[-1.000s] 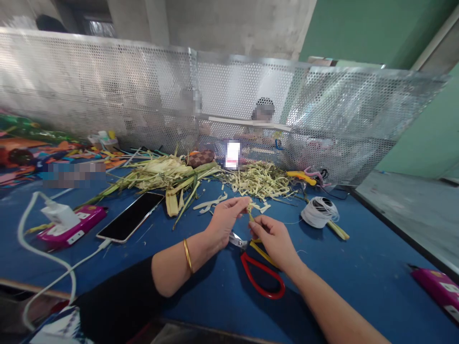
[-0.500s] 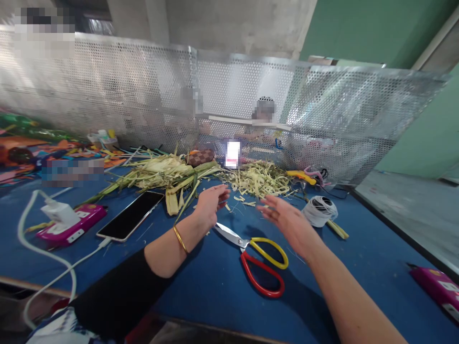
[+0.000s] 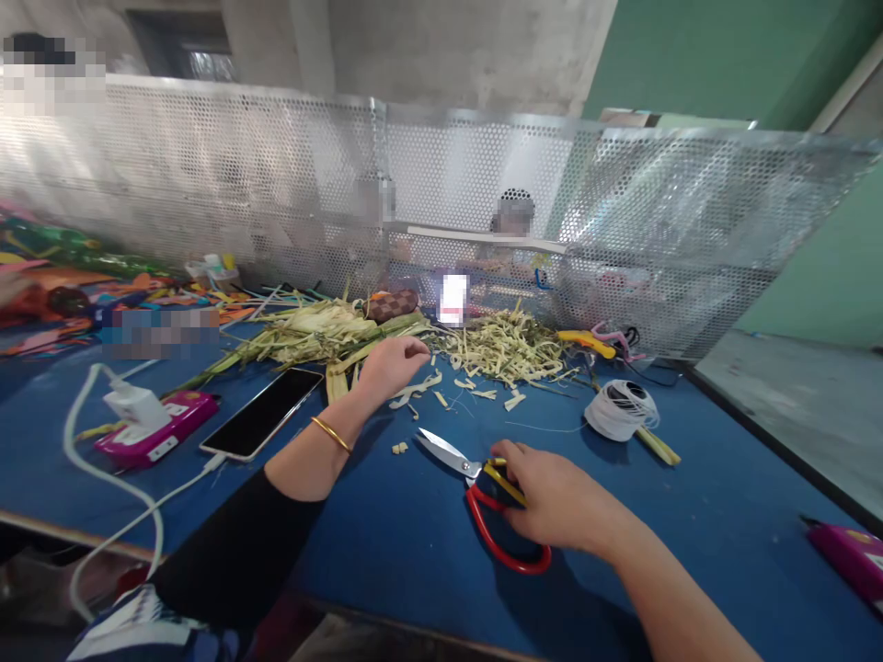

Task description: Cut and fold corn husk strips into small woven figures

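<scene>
My right hand (image 3: 552, 501) rests on the scissors (image 3: 483, 496), fingers curled over the yellow and red handles while the blades lie flat on the blue table (image 3: 690, 515). Farther back, my left hand (image 3: 390, 363) reaches among the green and pale palm leaves (image 3: 310, 336), fingers bent down onto a leaf strip; whether it grips the strip I cannot make out. It wears a gold bangle (image 3: 331, 434). Small cut leaf pieces (image 3: 475, 391) lie between the hands.
A heap of leaf shreds (image 3: 507, 345) lies at the back. A phone (image 3: 262, 414) on a cable, a pink power strip (image 3: 155, 425), a white thread spool (image 3: 621, 409), a checkered pouch (image 3: 390, 303) and a perforated metal screen (image 3: 483, 211) surround the work area. People sit behind the screen.
Both hands let go of a leaf piece and spread apart. My right hand then dropped onto the scissor handles; my left reached back to the leaf pile.
</scene>
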The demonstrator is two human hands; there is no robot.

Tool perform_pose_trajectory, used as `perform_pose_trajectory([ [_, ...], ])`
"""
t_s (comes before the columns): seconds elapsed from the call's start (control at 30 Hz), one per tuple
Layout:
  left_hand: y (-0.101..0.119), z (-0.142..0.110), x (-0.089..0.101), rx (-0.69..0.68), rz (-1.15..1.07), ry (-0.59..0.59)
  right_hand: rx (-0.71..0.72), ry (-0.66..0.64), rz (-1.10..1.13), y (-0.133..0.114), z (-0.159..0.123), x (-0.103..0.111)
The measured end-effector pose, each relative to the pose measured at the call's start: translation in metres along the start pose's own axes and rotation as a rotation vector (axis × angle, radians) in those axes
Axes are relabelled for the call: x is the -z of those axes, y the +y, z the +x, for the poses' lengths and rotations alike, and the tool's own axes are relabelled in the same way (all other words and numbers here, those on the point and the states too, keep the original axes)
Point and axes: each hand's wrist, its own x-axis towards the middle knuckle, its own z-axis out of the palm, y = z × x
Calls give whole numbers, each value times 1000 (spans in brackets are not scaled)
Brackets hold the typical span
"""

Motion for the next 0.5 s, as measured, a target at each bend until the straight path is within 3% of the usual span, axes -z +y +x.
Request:
perform_pose_trajectory([
  [0.1, -6, 4, 17, -106, 423, -68, 34, -10, -116, -6, 1, -4],
  [0.17, -8, 7, 26, -81, 502, -112, 34, -4, -155, -7, 4, -7],
  [0.27, -8, 9, 33, -11, 549, -50, -38, 42, -141, -3, 11, -10],
  [0.43, -1, 3, 43, -14, 580, 43, -86, 221, 224, 17, 21, -9],
  [0.5, 2, -2, 51, -25, 528, 64, -53, 230, 418, 20, 22, -7],
])
